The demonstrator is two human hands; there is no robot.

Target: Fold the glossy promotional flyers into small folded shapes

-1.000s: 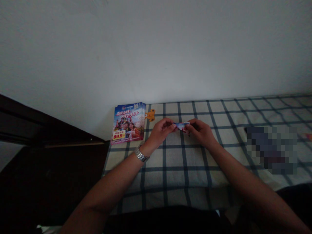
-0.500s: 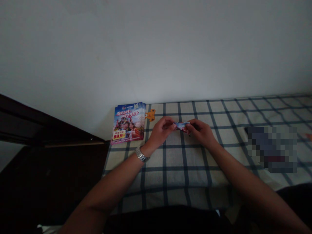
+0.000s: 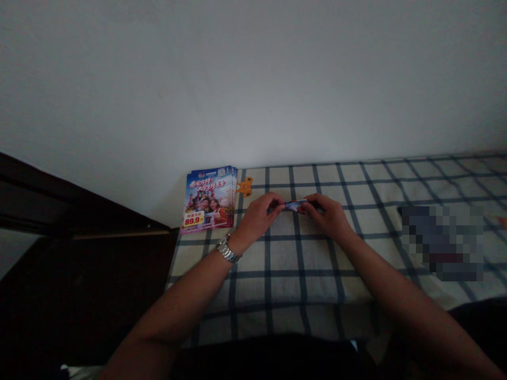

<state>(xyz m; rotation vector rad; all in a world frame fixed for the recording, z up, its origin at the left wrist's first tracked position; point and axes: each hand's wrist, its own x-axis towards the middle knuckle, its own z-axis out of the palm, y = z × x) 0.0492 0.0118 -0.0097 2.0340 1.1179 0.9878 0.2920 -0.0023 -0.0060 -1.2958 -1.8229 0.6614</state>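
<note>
Between my two hands is a small folded flyer [image 3: 295, 205], printed in blue, white and red. My left hand [image 3: 263, 212], with a metal watch [image 3: 228, 250] on its wrist, pinches the flyer's left end. At the right end, my right hand [image 3: 325, 215] grips it between thumb and fingers. The flyer is held just over the checked cloth; parts of it are hidden by my fingertips. To the left lies a stack of colourful flyers [image 3: 208, 203], slightly fanned, the top one marked 89.9.
A brown cartoon bear [image 3: 244, 187] shows on the checked cloth [image 3: 285, 258] beside the stack. A pixelated dark object [image 3: 439, 243] lies at the right, with part of a hand [image 3: 502, 221] at the frame's edge. The white wall [image 3: 277, 79] rises behind.
The folded flyer now shows a narrower, more slanted strip between my hands. My left fingers have shifted slightly on it, and the left wrist has moved a little left.
</note>
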